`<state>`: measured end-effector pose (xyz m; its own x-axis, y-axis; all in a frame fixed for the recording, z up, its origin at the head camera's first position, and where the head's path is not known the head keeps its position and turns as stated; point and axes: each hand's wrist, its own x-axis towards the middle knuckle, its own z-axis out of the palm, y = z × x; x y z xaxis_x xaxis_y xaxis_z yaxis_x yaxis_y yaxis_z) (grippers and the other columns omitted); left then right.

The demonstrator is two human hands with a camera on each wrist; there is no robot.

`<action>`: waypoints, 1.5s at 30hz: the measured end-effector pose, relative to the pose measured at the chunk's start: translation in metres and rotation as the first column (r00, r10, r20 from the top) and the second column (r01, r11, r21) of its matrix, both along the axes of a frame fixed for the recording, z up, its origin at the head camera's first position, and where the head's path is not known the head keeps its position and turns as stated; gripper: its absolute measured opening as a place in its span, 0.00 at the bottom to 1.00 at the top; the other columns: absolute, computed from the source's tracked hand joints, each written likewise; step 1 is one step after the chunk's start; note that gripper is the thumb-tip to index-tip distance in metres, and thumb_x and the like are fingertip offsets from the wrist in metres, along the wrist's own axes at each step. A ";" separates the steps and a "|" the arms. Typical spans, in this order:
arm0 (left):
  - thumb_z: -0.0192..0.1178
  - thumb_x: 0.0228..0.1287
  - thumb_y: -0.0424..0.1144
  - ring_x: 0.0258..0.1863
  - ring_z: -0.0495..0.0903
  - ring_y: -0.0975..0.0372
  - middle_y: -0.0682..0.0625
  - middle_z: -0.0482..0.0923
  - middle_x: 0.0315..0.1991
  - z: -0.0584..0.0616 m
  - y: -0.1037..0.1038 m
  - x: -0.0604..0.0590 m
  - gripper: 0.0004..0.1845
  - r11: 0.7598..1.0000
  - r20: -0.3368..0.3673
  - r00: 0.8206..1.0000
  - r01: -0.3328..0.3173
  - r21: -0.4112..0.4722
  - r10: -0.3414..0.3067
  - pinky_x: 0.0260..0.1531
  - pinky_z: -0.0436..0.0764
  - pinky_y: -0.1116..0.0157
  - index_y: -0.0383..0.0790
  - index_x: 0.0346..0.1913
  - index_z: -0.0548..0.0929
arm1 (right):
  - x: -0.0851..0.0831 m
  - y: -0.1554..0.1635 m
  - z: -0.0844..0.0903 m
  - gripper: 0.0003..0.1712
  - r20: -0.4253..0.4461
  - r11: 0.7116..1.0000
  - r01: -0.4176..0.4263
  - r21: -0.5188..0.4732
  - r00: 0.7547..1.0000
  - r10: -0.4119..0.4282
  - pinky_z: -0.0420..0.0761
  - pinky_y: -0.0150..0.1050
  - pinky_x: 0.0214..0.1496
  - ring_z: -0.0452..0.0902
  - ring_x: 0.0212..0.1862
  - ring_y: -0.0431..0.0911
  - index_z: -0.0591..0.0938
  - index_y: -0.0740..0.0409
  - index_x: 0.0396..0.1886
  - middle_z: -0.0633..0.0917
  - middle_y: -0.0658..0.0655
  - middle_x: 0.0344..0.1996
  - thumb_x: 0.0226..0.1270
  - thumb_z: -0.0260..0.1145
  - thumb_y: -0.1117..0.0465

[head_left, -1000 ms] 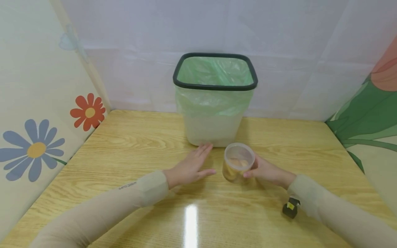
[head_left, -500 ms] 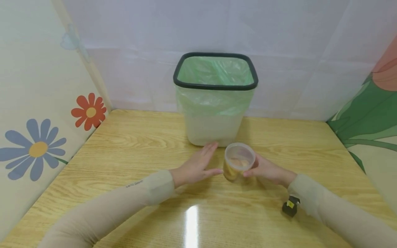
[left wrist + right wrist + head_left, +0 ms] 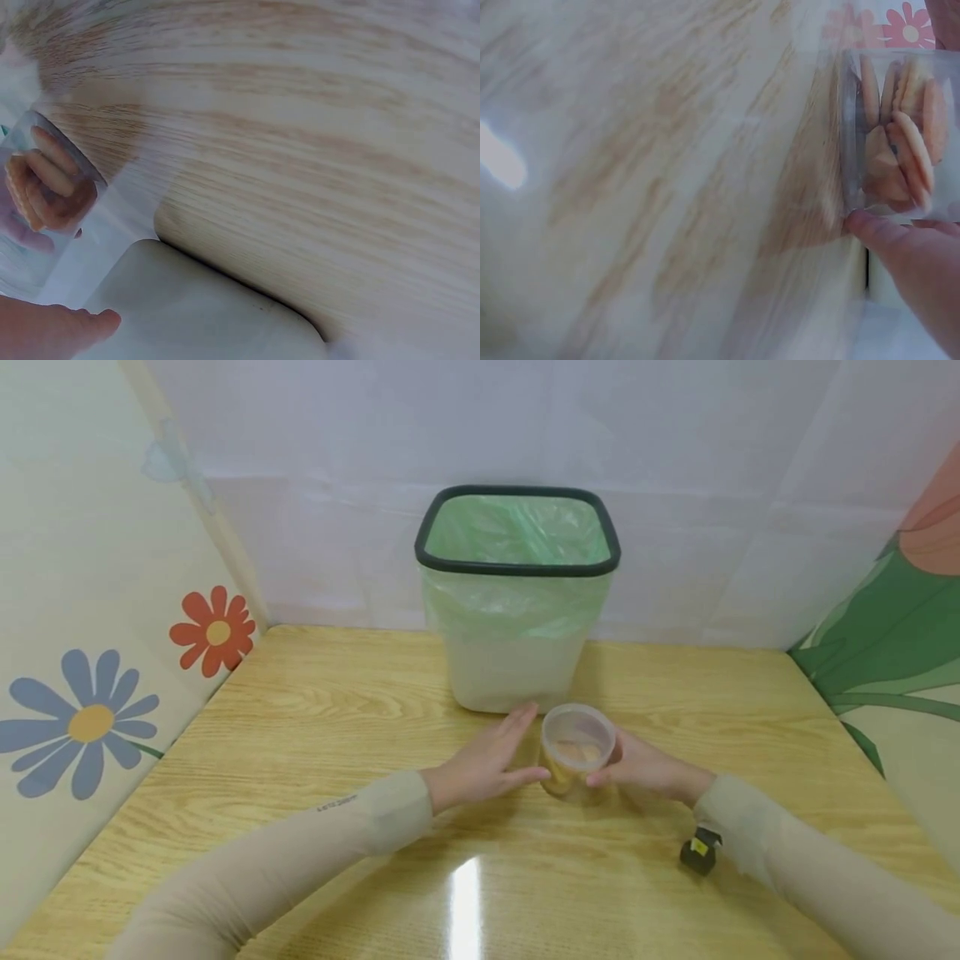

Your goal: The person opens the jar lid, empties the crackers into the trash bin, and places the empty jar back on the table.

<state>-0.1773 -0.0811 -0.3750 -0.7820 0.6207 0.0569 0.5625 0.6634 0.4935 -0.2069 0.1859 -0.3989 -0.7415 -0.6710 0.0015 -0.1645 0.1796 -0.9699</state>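
Left hand point(image 3: 487, 760) has closed toward jar point(image 3: 576, 752) before bin point(image 3: 517, 602).

bright, tabletop glare, blurred wrist views

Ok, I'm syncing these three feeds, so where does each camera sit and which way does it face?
Head: above, looking forward and down at the table, bin and jar; both hands and sleeves show.
Left wrist: low by the left hand, facing across the tabletop toward the jar.
Right wrist: low by the right hand, facing the jar's cookies.
All three share the jar.
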 end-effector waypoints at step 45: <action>0.57 0.69 0.56 0.75 0.42 0.50 0.38 0.43 0.76 0.015 0.032 -0.014 0.48 0.997 -0.024 0.997 0.079 0.021 -0.079 0.72 0.47 0.52 0.31 0.76 0.43 | -0.002 0.001 0.001 0.55 0.007 0.999 -0.043 0.019 0.999 0.043 0.69 0.46 0.63 0.64 0.64 0.64 0.48 0.69 0.75 0.64 0.73 0.66 0.56 0.72 0.67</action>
<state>-0.1918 -0.0496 -0.3601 -0.7288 0.6789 0.0891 0.6242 0.6054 0.4938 -0.2089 0.1869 -0.3983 -0.7119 -0.7021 -0.0170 -0.1658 0.1915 -0.9674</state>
